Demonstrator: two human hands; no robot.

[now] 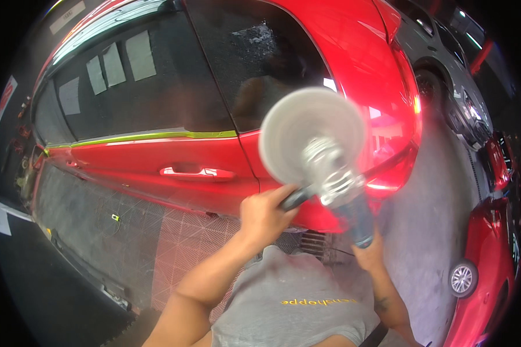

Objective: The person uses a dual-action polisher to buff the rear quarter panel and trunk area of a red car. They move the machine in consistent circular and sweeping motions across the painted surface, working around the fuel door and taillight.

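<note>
Both my hands hold a polisher (337, 184) with a silver gear head and a dark blue-grey rear body. My left hand (266, 215) is wrapped round its black side handle (297, 198). At the rear end of the body, my right hand (369, 253) is closed on the grip, with the fingers partly hidden. The large round white pad (289, 130) looks smeared, and it covers part of the red car's (353, 34) rear quarter panel. I cannot tell whether the pad touches the paint. Yellow-green masking tape (156, 136) runs along the lower edge of the door window.
A dark floor mat (92, 202) and red floor tiles (185, 243) lie beside the car. Along the right stand a grey car (446, 69) and another red car (486, 248). A small yellow-green object (116, 217) sits on the floor at left.
</note>
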